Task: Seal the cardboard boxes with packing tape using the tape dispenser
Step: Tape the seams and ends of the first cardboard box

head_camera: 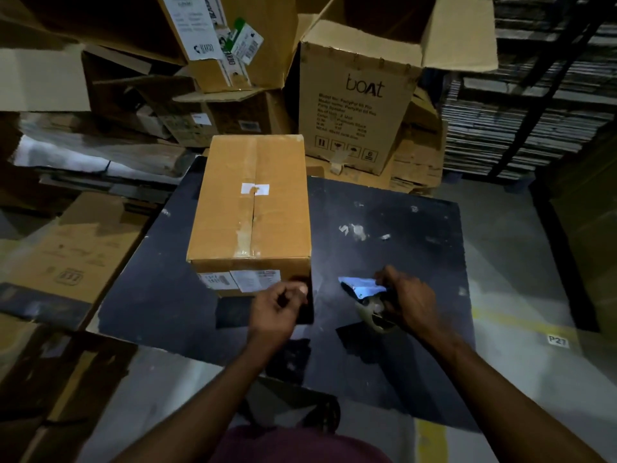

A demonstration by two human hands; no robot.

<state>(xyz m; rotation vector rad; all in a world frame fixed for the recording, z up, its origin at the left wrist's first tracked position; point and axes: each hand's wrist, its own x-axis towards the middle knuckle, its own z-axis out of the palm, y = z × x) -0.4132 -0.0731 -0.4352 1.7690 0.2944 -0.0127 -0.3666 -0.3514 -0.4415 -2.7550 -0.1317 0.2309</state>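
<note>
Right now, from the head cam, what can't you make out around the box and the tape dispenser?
- Tape dispenser: mostly covered by the right hand; roll and blade unseen.
- Left hand: motion-blurred, fingers curled by the box's near corner; contact or anything pinched unclear.
- Cardboard box: far and left sides hidden by its own body; near-face labels too small and blurred.
- Boat carton: spec print too blurred; top cut off by the frame edge.

Box label (245, 280) print illegibly blurred

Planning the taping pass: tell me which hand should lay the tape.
Right. The right hand already grips the tape dispenser; the left hand is curled, apparently holding nothing, at the cardboard box.
</note>
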